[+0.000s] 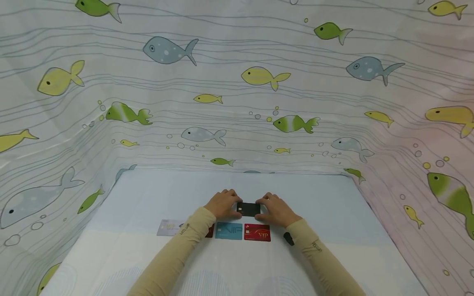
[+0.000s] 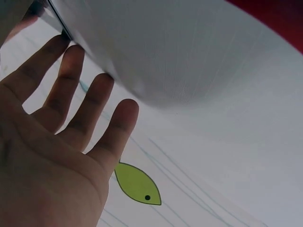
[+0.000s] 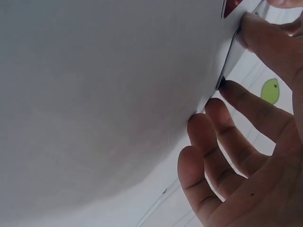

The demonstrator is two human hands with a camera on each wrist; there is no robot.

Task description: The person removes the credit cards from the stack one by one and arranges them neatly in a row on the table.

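Pinching a black card [image 1: 248,209] by its short ends, the left hand [image 1: 222,204] and right hand [image 1: 275,209] hold it behind a card row [image 1: 228,231] mid-table [image 1: 148,193], remaining fingers [image 2: 97,101] spread.

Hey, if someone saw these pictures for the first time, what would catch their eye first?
Probably the fish-print cloth draped behind and to both sides of the pale blue table. Next, the left hand and right hand meeting at mid-table on a black card. Nearer the person lies a row of cards, among them a red VIP card, a blue card and a silver card.
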